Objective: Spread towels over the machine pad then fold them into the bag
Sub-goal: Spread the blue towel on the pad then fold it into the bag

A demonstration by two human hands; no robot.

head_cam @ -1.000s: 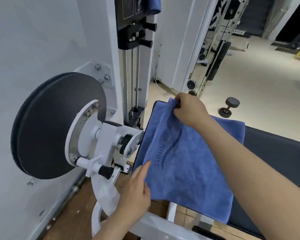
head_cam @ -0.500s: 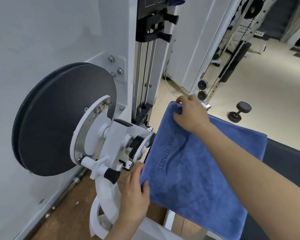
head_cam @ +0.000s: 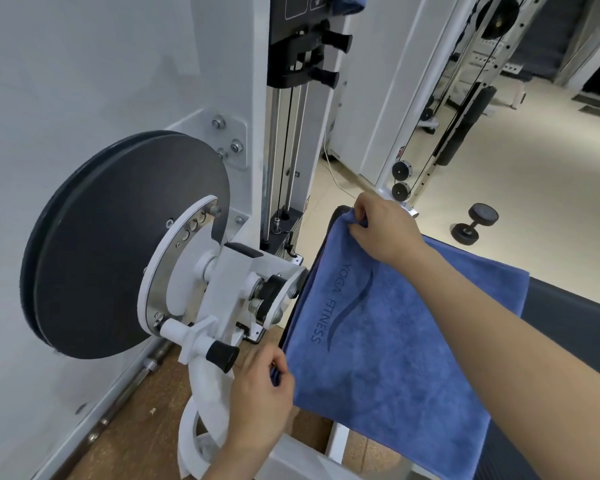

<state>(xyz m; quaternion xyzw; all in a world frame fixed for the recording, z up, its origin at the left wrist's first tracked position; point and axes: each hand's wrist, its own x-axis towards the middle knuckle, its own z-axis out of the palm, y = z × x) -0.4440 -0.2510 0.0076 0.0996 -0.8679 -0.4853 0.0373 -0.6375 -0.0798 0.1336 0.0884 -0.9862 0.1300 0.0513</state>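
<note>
The blue towel [head_cam: 395,341] lies spread over the dark machine pad [head_cam: 575,313], its printed edge running between the two hands. The right hand [head_cam: 383,232] pinches the far corner; the left hand [head_cam: 260,393] pinches the near corner. A grey disc [head_cam: 118,244] stands beyond the left hand; a dumbbell [head_cam: 475,223] lies past the right.

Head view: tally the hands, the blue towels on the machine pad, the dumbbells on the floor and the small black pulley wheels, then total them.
Hands: 2, the left hand and the right hand, each pinching a corner of the blue towel.
Towels on the machine pad: 1
Dumbbell: 1
Pulley wheels: 2
Total: 6
</note>
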